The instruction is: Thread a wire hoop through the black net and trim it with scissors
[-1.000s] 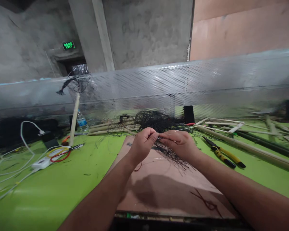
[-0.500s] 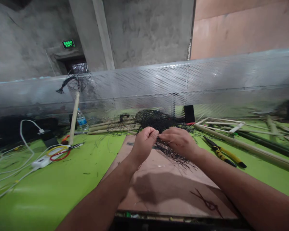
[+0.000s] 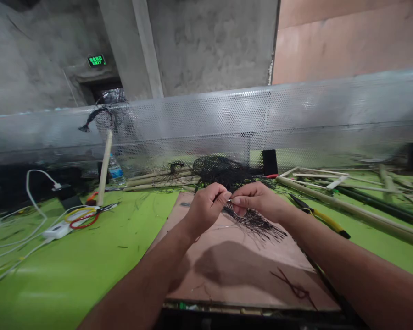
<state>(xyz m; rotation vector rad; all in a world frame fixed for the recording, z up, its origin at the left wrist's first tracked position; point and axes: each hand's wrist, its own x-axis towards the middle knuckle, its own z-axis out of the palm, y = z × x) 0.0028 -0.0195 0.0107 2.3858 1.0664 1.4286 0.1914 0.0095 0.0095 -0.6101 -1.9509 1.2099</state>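
Note:
My left hand (image 3: 206, 206) and my right hand (image 3: 256, 200) meet fingertip to fingertip over a brown board (image 3: 227, 266), both pinched on a piece of black netting (image 3: 253, 222). A fringe of the net hangs below my right hand and spreads onto the board. Behind my hands the netting runs back to a larger black heap (image 3: 222, 170). What exactly is between the fingertips is too small to make out; a thin pale bit shows there.
Yellow-handled pliers (image 3: 321, 219) lie right of the board on the green table (image 3: 72, 270). Bamboo sticks (image 3: 351, 206) and a thin frame (image 3: 313, 176) lie farther right. At left are white cables (image 3: 30, 229), coloured wire loops (image 3: 84, 217), a water bottle (image 3: 116, 172) and an upright stick (image 3: 104, 167). A perforated metal screen (image 3: 261, 123) runs along the back.
My right hand has turned and lifted slightly, so the net fringe now hangs below it. My hands stay pinched together. The view has shifted a little.

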